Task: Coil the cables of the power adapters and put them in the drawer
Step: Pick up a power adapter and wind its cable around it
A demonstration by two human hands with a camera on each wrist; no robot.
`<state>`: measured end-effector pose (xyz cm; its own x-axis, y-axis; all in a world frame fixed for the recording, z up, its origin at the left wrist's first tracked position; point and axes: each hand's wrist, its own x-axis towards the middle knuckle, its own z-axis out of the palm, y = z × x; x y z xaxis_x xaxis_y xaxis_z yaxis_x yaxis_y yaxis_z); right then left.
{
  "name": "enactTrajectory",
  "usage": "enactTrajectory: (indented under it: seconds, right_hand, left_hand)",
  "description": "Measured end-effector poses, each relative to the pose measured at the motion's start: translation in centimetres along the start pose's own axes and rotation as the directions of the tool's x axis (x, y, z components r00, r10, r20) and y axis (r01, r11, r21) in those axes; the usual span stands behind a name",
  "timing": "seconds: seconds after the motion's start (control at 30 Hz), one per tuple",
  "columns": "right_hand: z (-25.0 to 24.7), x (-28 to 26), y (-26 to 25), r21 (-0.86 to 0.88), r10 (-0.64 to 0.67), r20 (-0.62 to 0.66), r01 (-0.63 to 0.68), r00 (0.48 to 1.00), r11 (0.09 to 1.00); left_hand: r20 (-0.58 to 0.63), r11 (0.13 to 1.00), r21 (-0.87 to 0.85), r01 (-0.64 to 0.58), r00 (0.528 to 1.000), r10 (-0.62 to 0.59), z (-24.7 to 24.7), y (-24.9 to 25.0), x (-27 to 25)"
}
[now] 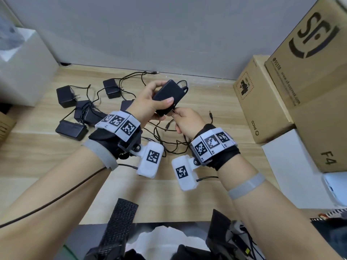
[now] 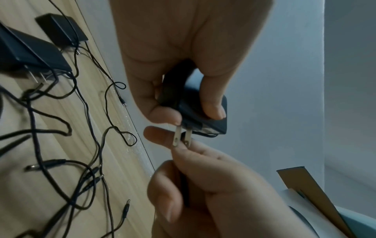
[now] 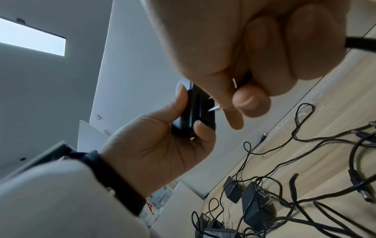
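One black power adapter (image 1: 168, 96) is held above the desk (image 1: 206, 94), your left hand (image 1: 150, 104) clamped round its rigid body, your right hand (image 1: 187, 121) pinching the thin cable (image 2: 186, 190) by the prongs (image 2: 182, 136). Expect a light brick and limp, tangle-prone cord; grip the casing, not the prongs.

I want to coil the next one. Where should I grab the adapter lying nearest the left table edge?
Grip that adapter across its two long flat sides, coming from above: it lies flat, its body clear, with prongs and cable only at its right end.
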<state>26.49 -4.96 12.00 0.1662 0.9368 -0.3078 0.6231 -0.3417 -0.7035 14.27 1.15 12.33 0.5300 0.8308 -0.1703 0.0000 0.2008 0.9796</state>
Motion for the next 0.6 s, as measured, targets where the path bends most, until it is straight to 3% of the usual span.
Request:
enactTrajectory:
  seconds: [0.2,0.4,0.6]
  right_hand:
    - [0.1,-0.6,0.0,0.064,0.065,0.029,-0.066,0.997,0.996]
    - [0.0,-1.0,-0.6,0.348,0.188,0.123,-0.22,0.974,0.911]
    - [-0.2,-1.6,-0.8,0.23,0.153,0.212,-0.201,0.965,0.952]
  left_hand:
    - [0.007,0.999,0.048,-0.016,1.0,0.016,0.1,-0.1,-0.2]
    - [0.024,0.987,0.129,-0.099,0.995,0.097,0.2,-0.2,-0.5]
    - [-0.014,0.958,0.285,-0.024,0.999,0.03,-0.3,-0.8,0.2]
